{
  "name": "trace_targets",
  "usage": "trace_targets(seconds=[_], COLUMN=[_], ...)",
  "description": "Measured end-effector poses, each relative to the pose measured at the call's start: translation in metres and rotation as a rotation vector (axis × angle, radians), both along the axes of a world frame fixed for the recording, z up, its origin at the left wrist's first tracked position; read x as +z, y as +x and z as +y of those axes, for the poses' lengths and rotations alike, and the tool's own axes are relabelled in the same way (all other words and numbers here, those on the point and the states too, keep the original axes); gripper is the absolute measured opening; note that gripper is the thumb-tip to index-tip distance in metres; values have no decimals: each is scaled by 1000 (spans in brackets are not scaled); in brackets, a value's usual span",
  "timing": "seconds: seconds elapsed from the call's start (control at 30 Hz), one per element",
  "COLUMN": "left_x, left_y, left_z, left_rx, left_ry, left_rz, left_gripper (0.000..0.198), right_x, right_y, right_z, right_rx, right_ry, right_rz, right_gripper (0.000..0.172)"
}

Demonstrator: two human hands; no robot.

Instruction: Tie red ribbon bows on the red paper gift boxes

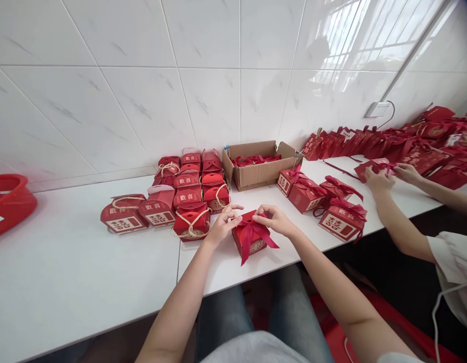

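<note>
"White tabletop (105, 282) is running along a tiled wall (206, 35); what is the head view showing?"

"Near the front, a red gift box (239, 239) is sitting upright, the right hand (274, 218) apparently pinching its ribbon bow (250, 230); whether the left hand (223, 226) is gripping, nobody can tell."

"Which step?"

"Probably bow-shaping, calling next for gentle evening-out. Crimson tails (246, 250) are draping over gold print (258, 246)."

"歡喜" is appearing on several red boxes (187, 197). A large "囍" is standing out on the leftmost box (123, 218), its right-hand neighbour (157, 207) and the front-right ribboned box (337, 225).
</note>
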State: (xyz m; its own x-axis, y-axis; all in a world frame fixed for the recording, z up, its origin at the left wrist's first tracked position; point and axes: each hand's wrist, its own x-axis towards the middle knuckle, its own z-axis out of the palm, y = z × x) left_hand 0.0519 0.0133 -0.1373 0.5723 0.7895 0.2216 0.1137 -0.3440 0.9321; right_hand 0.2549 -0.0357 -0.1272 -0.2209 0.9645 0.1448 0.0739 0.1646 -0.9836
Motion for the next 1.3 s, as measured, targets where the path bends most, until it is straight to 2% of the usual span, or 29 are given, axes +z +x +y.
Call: trace_targets(seconds=[0.1,0.3,0.4,0.53,0.63,0.8,0.97,1.1,1.2,1.3], left_x=[0,-9,-15,-18,-16,-15,-19,-16,-13,-11], left_y=[-1,-3,-4,-5,-6,-7,-11,-11,-10,-10], left_z=[0,0,1,1,0,1,4,1,-1,-3], left_rx=[-41,-46,-47,-23,-37,-97,-12,60,39,21], left_ry=[-61,-163,-185,-170,-166,-182,-118,-61,-47,-49], left_rz=[-79,-184,-216,-273,-299,-292,-204,-131,-107,-75], left_gripper=[36,38,38,36,34,21,25,21,12,11], right_x=[1,2,0,-10,-17,-15,-12,-18,-25,-30], right_y=[1,-2,2,17,27,27,21,16,10,4], right_z=[1,5,6,7,4,-4,-8,-5,-1,1], right_rx=[-9,-145,-176,-103,-40,17,58,-39,-146,-228], right_ry=[3,21,8,-40,-37,3,16,42,87,84], right_rz=[-7,-6,41,203,219,63,12,0,-5,-15], right_gripper=[41,47,40,22,30,34,32,26,20,22])
